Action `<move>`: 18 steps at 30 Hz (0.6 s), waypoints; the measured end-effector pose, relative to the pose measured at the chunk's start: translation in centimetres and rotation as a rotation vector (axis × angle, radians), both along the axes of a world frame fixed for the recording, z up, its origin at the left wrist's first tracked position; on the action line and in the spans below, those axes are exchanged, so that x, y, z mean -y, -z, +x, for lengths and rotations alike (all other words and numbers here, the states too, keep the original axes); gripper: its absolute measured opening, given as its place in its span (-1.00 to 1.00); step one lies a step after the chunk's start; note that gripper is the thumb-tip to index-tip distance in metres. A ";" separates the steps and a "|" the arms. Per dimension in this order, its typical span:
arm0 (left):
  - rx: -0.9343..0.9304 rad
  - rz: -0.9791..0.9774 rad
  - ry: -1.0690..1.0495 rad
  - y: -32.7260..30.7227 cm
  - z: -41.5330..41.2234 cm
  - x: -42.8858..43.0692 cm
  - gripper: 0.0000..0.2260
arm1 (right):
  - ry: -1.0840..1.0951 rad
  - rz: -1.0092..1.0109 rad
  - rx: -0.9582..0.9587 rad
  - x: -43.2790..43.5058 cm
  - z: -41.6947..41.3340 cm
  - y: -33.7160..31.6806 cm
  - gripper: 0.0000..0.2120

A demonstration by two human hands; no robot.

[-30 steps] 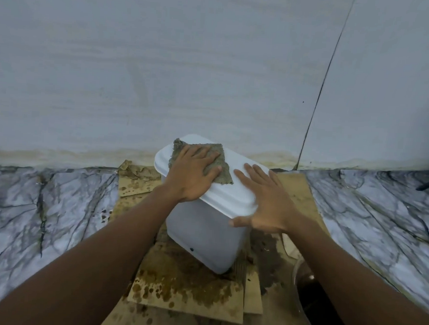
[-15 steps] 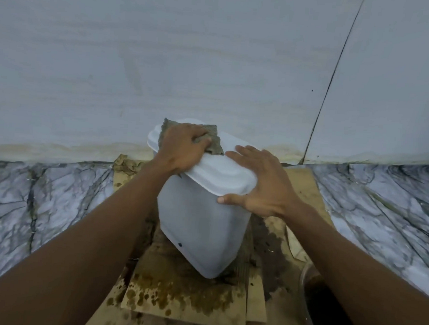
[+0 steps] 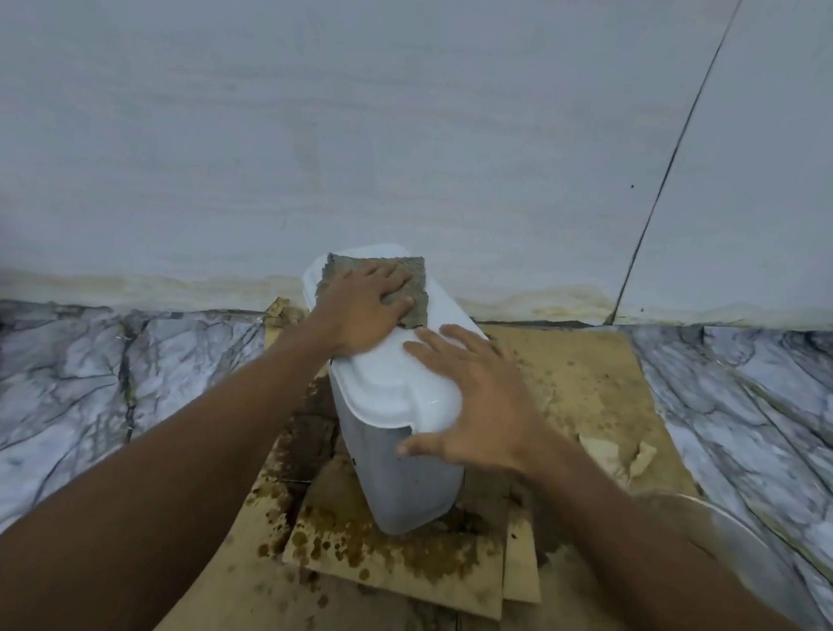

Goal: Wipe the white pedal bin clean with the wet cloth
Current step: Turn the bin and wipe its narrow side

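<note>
The white pedal bin (image 3: 395, 465) stands on stained cardboard near the wall, its lid (image 3: 391, 377) closed. A grey-green wet cloth (image 3: 416, 291) lies flat on the far end of the lid. My left hand (image 3: 361, 312) presses down on the cloth with fingers spread. My right hand (image 3: 477, 402) rests on the near right side of the lid, fingers apart, thumb hooked over the lid's front edge, steadying the bin.
Stained brown cardboard sheets (image 3: 590, 389) cover the floor under and around the bin. Marble-patterned floor (image 3: 74, 382) lies on both sides. A pale wall (image 3: 415, 144) rises just behind. A round metal basin rim (image 3: 732, 534) shows at the lower right.
My left hand has slid the cloth along the lid toward its far end and spread it flatter. My right hand has shifted further onto the lid's near end.
</note>
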State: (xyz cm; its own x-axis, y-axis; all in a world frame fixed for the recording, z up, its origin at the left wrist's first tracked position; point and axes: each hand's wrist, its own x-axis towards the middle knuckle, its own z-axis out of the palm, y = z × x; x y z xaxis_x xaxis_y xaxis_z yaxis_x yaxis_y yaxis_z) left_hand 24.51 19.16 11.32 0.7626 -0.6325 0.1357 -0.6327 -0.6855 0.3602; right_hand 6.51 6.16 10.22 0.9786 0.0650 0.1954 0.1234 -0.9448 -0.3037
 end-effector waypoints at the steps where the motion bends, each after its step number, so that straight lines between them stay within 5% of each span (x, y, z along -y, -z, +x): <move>1: -0.013 0.010 0.009 0.0 -0.4 -0.2 -0.54 | -0.033 -0.001 -0.024 1.1 -0.2 -0.4 0.09; 8: 0.002 0.031 0.131 -0.1 -4.1 -0.3 -0.52 | -0.019 0.181 0.076 1.4 -3.8 2.3 0.05; 14: -0.033 -0.026 0.258 -0.5 -5.7 -0.1 -0.54 | 0.111 0.102 0.281 -1.8 -6.5 4.8 -0.02; 18: -0.082 -0.023 0.236 -0.7 -5.9 0.4 -0.55 | 0.205 0.074 0.255 -1.7 -5.0 4.5 -0.03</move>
State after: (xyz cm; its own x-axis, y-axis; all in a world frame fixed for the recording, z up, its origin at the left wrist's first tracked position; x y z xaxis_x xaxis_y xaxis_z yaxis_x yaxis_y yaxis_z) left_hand 18.63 18.74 12.05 0.6029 -0.7920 0.0962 -0.7426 -0.5129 0.4307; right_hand 1.50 7.82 5.74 0.8891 -0.1512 0.4321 0.0140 -0.9344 -0.3559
